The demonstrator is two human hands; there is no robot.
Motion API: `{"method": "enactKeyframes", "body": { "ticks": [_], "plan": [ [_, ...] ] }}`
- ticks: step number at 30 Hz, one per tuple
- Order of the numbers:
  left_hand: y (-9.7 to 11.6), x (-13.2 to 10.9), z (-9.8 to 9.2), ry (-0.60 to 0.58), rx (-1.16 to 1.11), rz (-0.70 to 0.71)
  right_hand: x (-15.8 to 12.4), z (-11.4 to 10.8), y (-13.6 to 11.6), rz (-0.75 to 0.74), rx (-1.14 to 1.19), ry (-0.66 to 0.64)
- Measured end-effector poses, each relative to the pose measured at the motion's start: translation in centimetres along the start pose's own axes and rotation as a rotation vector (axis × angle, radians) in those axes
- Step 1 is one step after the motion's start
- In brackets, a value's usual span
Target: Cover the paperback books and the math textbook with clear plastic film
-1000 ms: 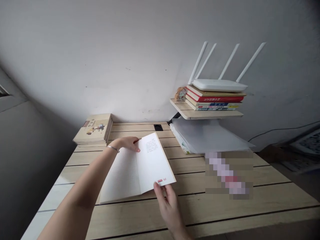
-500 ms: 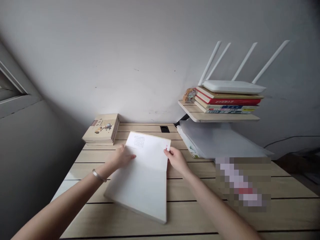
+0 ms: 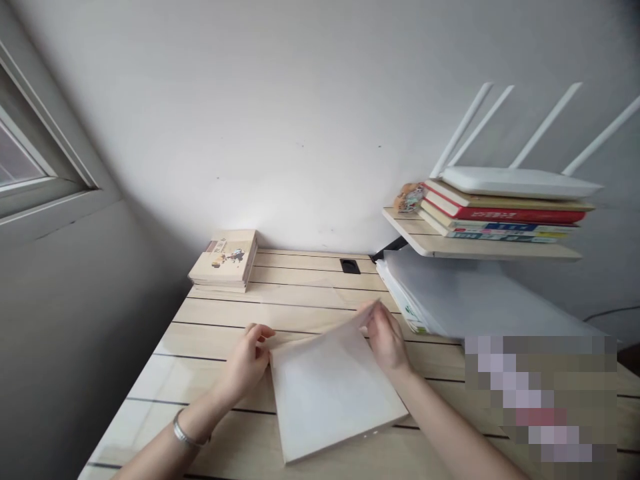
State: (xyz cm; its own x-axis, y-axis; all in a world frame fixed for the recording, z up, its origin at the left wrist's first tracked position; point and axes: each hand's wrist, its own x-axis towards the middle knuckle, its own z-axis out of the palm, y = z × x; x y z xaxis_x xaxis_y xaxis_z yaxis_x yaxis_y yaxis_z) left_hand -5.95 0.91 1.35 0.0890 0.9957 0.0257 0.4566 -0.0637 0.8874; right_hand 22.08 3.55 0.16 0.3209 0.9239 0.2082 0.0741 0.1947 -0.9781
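On the slatted desk (image 3: 240,440), near side: one book (image 3: 330,407) lies flat between the two hands, set askew to the slats, its upper face pale and without legible print.
Change at the book: half a second earlier a page with a small text block and red mark showed; that page is now out of sight, and the book sits at a different angle.
Lifted sheet (image 3: 350,335): thin and pale, raised along the far edge, highest at its right corner.
Right hand (image 3: 389,343): narrow, thumb and fingers pinching that raised corner.
Left hand (image 3: 250,360): fingers curled at the book's far left corner; cannot tell whether they grip it.
Bearing on the work: judged to be at the handling of a single sheet; only one corner appears controlled, so a crease seems possible.
Back left: book stack (image 3: 225,260), well apart from both hands.
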Motion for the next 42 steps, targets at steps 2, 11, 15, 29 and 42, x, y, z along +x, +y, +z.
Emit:
{"method": "enactKeyframes", "body": {
  "ticks": [2,11,15,29,42],
  "plan": [
    [-0.6,0.8,-0.6,0.108,-0.066,-0.05,-1.5,-1.3,-0.1,-0.022,0.06,-0.1],
    [1.6,7.2,-0.5,0.249,-0.468,-0.504,-2.7,-2.3,0.1,0.089,-0.067,-0.119],
    [2.5,7.3,0.6,0.259,-0.613,-0.489,-2.0,-1.7,-0.7,0.084,-0.135,-0.16],
    [0.5,5.4,2.9,-0.025,-0.719,-0.009,0.0,0.5,-0.3,0.064,-0.301,-0.098],
    [1.0,4.6,2.9,-0.003,-0.672,0.064,2.3,0.1,-1.0,0.263,-0.178,-0.429]
  ]
}}
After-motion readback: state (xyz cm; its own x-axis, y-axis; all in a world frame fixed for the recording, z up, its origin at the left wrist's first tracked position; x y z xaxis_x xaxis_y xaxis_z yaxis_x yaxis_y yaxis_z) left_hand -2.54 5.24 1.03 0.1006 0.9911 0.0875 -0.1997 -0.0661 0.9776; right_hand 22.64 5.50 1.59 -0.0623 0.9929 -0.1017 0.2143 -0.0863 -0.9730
